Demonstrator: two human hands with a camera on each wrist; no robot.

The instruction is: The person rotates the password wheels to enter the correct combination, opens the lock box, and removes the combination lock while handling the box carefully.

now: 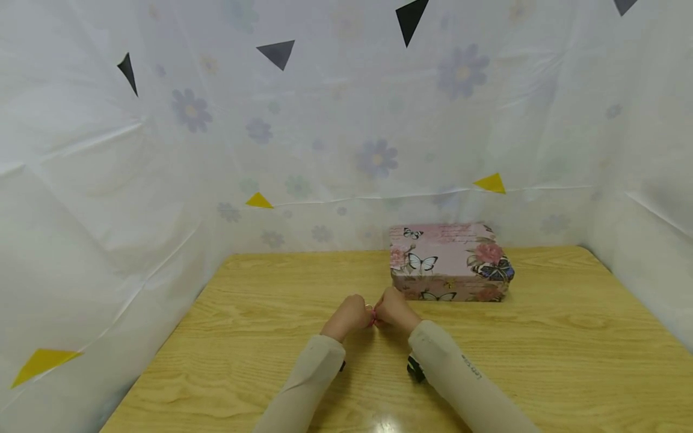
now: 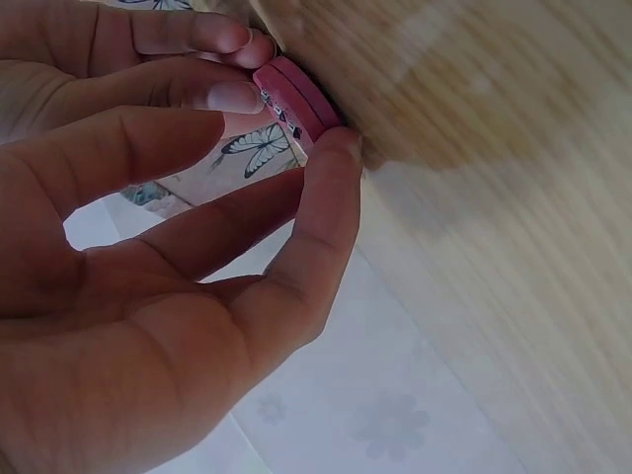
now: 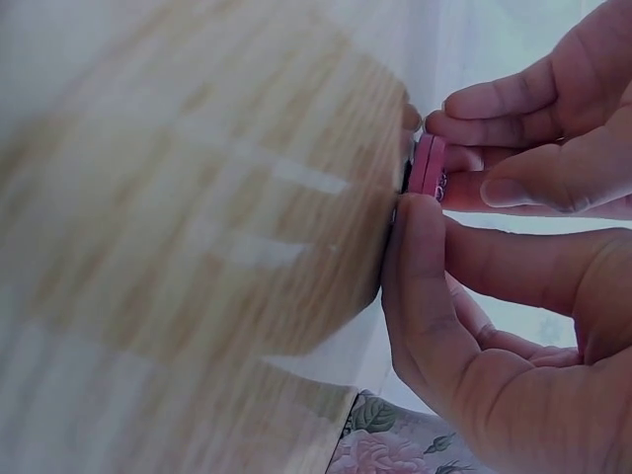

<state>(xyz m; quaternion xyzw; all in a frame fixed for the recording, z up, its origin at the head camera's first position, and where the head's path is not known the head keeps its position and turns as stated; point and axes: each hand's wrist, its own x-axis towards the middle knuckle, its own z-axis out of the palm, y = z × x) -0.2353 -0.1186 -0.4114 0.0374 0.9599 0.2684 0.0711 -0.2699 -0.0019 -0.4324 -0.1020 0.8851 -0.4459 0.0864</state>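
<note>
Between the two hands, low over the table, is a small pink case (image 2: 300,97) with a dark seam along its edge and small dark markings on its face. My left hand (image 1: 353,314) has curled fingers at one end of the case; its thumb stands apart from the case in the left wrist view. From the other end, my right hand (image 1: 397,310) pinches it with thumb and fingers. A small gold-coloured curve (image 1: 369,307) shows beside the left fingers in the head view. The hands hide much of the case there.
A pink box (image 1: 445,258) with butterflies and flowers stands at the back of the wooden table (image 1: 260,355), just beyond the right hand. White flowered sheeting (image 1: 325,120) with yellow and black pennants surrounds the back and sides. Dark wrist gear (image 1: 415,368) shows under the right sleeve.
</note>
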